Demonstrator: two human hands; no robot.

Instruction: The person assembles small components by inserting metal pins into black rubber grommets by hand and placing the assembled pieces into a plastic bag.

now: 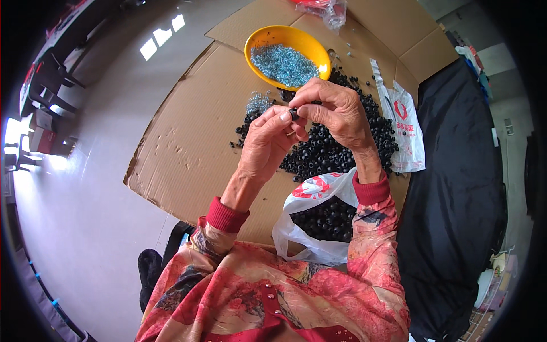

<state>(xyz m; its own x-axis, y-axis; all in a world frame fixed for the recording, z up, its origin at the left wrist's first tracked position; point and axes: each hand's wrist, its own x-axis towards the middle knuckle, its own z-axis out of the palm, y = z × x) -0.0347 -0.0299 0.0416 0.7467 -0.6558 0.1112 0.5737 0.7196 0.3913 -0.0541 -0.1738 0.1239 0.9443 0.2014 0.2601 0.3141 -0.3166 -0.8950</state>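
Both hands meet over a sheet of cardboard. Between the thumb and fingers of my left hand (263, 137) is a small round black piece (294, 114), bead-like, its exact kind too small to tell. My right hand (337, 111) comes in from the other side, its thumb and index finger closed in a pinch against that piece; anything smaller between those fingertips is hidden. Below and beyond the hands spreads a heap of similar black pieces (325, 153), some showing holes. Past my fingertips stands a yellow bowl (326, 61) of tiny clear bluish pieces (285, 64).
A small pile of the bluish pieces (259, 102) lies beside the bowl on the cardboard (182, 125). Near my lap, a white plastic bag (285, 242) gapes over more black pieces. Another white bag (409, 137) lies flat at right, next to black cloth (450, 182).
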